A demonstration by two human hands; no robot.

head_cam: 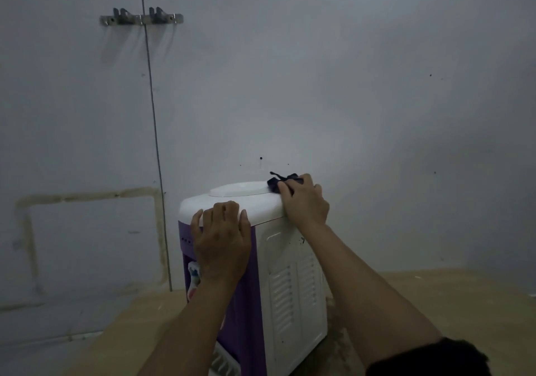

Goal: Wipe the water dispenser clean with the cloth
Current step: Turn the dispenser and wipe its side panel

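A small water dispenser (293,283) with a white top, white vented side and purple front stands on a wooden surface. My left hand (222,238) lies flat with straight fingers over the near front edge of its top. My right hand (304,199) is at the far right corner of the top and grips a dark blue cloth (275,183), which is bunched against the white top beside the round lid (237,189).
The wooden tabletop (435,297) stretches to the right of the dispenser. A grey wall (348,85) stands close behind, with a metal hook rail (141,18) high at the left. White taps (193,277) show on the purple front below my left hand.
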